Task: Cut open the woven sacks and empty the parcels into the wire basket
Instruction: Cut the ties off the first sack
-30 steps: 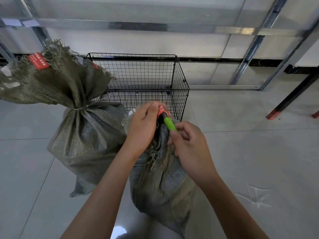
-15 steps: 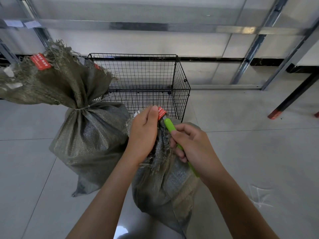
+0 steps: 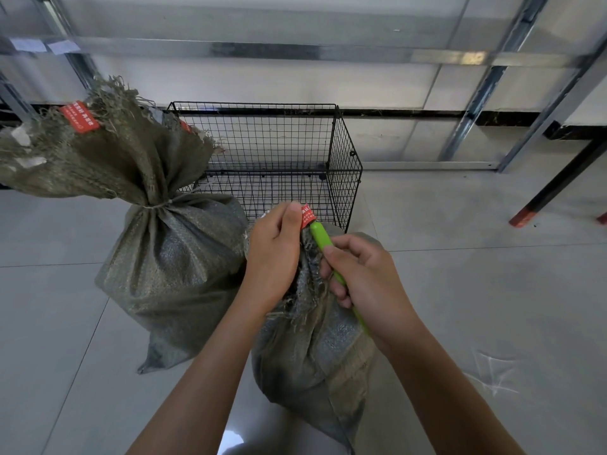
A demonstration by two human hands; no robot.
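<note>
Two grey-green woven sacks stand on the floor in front of a black wire basket (image 3: pixel 345 178). My left hand (image 3: pixel 272 254) grips the gathered neck of the nearer sack (image 3: pixel 315 362), right by its red tag (image 3: pixel 307 214). My right hand (image 3: pixel 364 277) holds a green-handled cutter (image 3: pixel 320 238), whose tip points up at the neck just under the tag. The blade itself is hidden. The other sack (image 3: pixel 164 264) stands to the left, tied shut with string, its frayed top flopped over to the left.
Metal frame rails (image 3: pixel 473 103) run along the wall behind the basket. A black table leg with a red foot (image 3: pixel 525 215) stands at the right. Grey tiled floor lies to the left and right of the sacks.
My right hand has drawn the cutter slightly down and back along the sack's neck. My left hand keeps its grip on the neck. The view has shifted a little.
</note>
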